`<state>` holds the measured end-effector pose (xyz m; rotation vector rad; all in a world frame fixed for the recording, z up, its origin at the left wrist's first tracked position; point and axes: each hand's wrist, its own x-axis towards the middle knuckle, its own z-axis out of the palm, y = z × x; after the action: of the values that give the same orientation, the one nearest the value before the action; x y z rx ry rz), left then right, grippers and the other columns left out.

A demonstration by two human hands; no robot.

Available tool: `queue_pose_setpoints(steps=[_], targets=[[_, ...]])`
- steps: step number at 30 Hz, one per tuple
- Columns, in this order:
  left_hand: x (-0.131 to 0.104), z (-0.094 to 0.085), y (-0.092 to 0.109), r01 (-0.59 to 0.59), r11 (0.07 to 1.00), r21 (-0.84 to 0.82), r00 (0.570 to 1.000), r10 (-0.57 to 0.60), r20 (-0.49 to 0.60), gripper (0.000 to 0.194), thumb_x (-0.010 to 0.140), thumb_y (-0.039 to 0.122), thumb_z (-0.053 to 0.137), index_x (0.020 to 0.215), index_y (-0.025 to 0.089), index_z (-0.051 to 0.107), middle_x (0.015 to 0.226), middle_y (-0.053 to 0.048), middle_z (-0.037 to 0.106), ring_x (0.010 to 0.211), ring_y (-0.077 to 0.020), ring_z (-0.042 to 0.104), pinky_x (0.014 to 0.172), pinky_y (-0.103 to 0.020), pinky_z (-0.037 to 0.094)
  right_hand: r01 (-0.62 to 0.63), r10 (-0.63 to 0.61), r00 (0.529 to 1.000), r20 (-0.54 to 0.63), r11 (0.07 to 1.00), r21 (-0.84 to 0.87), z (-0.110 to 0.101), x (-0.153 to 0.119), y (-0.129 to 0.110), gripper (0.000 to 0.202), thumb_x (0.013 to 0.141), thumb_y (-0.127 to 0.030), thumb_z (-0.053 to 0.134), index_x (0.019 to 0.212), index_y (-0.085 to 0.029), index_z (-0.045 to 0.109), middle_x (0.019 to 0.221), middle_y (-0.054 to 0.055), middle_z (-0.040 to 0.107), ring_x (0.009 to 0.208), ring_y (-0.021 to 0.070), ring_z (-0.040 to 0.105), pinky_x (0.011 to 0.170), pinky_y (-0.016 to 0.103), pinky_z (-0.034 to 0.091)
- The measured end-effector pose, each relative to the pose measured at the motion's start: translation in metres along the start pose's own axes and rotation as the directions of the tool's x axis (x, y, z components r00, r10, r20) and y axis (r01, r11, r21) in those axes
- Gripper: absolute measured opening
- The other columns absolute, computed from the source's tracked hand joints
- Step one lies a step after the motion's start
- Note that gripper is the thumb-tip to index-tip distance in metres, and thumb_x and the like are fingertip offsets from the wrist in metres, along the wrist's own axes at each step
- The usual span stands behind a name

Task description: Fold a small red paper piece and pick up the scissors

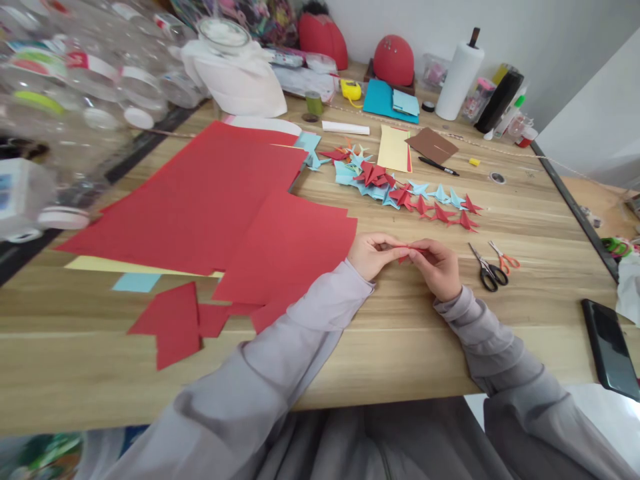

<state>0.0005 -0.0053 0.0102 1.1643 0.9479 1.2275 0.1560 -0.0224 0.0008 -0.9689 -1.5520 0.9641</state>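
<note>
Between my two hands, over the front middle of the table, is a small piece of folded red paper (403,260), mostly hidden by the fingers. My left hand (376,255) pinches it from the left side. From the right, my right hand (436,265) pinches it between thumb and fingers, close to the left fingertips. Beyond the hands lie rows of folded paper cranes, some red (442,213) and some light blue (419,189). Large red paper sheets (200,200) spread out to the left of my left hand, with small red squares (176,320) in front of them.
Black-handled scissors (490,272) and orange-handled scissors (505,259) lie right of my right hand. A phone (611,347) rests at the right edge. Plastic bottles (95,73) crowd the left side. A paper roll (459,80) and yellow tape measure (351,89) stand at the back.
</note>
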Motion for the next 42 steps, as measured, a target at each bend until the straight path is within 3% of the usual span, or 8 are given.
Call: queue_pose_setpoints(steps=[3,7,11,18,26,36,42], targets=[[0.0007,-0.0023,-0.0014,0.012,0.999,-0.03,1.0,-0.012,-0.005,0.031,0.052,0.039,0.083,0.065,0.014,0.07,0.063,-0.005,0.069,0.059,-0.015,0.062,0.06,-0.029,0.05,-0.021,0.022,1.0,-0.02,0.998,0.062,-0.0004,0.0,-0.0005,0.029,0.075,-0.04,0.07,0.094,-0.02,0.062,0.081,0.004,0.069,0.071,0.0155,0.067,0.07,0.032,0.056],[0.0007,-0.0022,-0.0016,0.019,0.997,-0.08,1.0,-0.018,0.021,0.03,0.053,0.037,0.082,0.067,0.014,0.069,0.062,-0.003,0.068,0.057,-0.0134,0.061,0.059,-0.027,0.05,-0.003,0.005,0.998,-0.06,0.999,0.039,-0.0007,0.0009,-0.0017,0.021,0.08,-0.037,0.066,0.088,-0.019,0.06,0.069,0.001,0.067,0.062,0.013,0.065,0.061,0.028,0.055],[0.0002,0.0001,-0.0002,0.047,0.994,-0.101,0.998,-0.042,0.049,0.029,0.053,0.037,0.081,0.067,0.014,0.07,0.055,-0.001,0.065,0.05,-0.0107,0.057,0.051,-0.024,0.046,0.039,-0.038,0.999,-0.036,0.999,0.024,0.0011,0.0003,-0.0014,0.017,0.081,-0.034,0.064,0.089,-0.02,0.062,0.07,0.001,0.068,0.062,0.013,0.065,0.061,0.029,0.056],[-0.0002,-0.0004,-0.0016,0.043,0.999,-0.005,0.997,-0.043,0.06,0.027,0.056,0.037,0.08,0.069,0.014,0.074,0.063,-0.006,0.07,0.053,-0.0128,0.059,0.05,-0.025,0.045,0.062,-0.063,0.998,-0.021,0.998,-0.028,0.0011,-0.0019,0.0034,0.011,0.083,-0.029,0.062,0.09,-0.02,0.063,0.072,0.001,0.068,0.065,0.0133,0.066,0.063,0.029,0.055],[0.0004,-0.0023,-0.0034,-0.011,0.995,0.098,0.998,0.005,0.065,0.029,0.06,0.04,0.077,0.069,0.013,0.072,0.063,-0.004,0.068,0.053,-0.0111,0.055,0.053,-0.024,0.044,0.059,-0.059,0.998,-0.008,0.998,-0.035,-0.0022,-0.0021,0.0052,0.011,0.084,-0.029,0.061,0.091,-0.02,0.063,0.073,0.002,0.069,0.067,0.0139,0.066,0.066,0.03,0.055],[-0.0021,-0.0005,0.0034,-0.019,0.996,0.085,0.998,0.014,0.061,0.024,0.061,0.035,0.075,0.066,0.012,0.069,0.059,-0.002,0.065,0.049,-0.0092,0.053,0.05,-0.023,0.043,0.055,-0.054,0.998,0.026,0.998,-0.037,-0.0016,-0.0028,0.0038,0.017,0.09,-0.033,0.053,0.094,-0.021,0.064,0.075,0.001,0.069,0.066,0.0124,0.064,0.065,0.028,0.055],[-0.002,-0.0006,0.0008,-0.036,0.996,0.077,0.998,0.032,0.056,0.027,0.061,0.038,0.076,0.068,0.013,0.071,0.066,-0.004,0.069,0.057,-0.0117,0.058,0.056,-0.024,0.047,0.072,-0.072,0.997,0.021,0.997,-0.015,-0.0022,-0.001,0.0016,0.014,0.09,-0.03,0.054,0.093,-0.021,0.064,0.073,0.001,0.068,0.064,0.0116,0.064,0.064,0.027,0.055]])
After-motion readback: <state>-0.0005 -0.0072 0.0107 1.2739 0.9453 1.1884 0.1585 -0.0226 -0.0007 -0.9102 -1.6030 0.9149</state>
